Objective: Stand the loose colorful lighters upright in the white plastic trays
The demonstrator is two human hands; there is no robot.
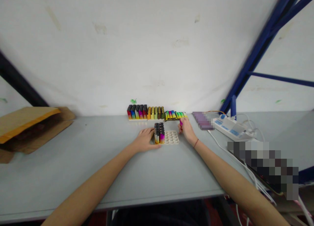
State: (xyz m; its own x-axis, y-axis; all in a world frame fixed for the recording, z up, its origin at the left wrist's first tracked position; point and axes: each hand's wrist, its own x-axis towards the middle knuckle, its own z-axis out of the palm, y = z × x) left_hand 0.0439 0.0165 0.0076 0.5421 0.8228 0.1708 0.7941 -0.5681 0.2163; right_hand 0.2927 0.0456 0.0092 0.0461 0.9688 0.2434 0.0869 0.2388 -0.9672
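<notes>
A white tray (pixel 172 137) with round sockets lies on the table in front of me. Lighters (pixel 159 133) with black tops stand upright in its left part, while the sockets on the right show bare. My left hand (pixel 145 139) grips the tray's left end, thumb along the front edge and fingers behind the lighters. To the right of the tray, my right hand (pixel 186 130) is closed on a purple lighter (pixel 181 122), mostly covered by the fingers. Just beyond that hand lies a row of colourful lighters (pixel 171 115) on their sides.
Against the wall stand a filled tray of black-topped lighters (pixel 137 112) and a group of yellow-topped lighters (pixel 155 113). An opened cardboard box (pixel 31 128) sits at the left. A blurred purple phone-like slab (pixel 203 121), a power strip (pixel 230 128) and white cables occupy the right.
</notes>
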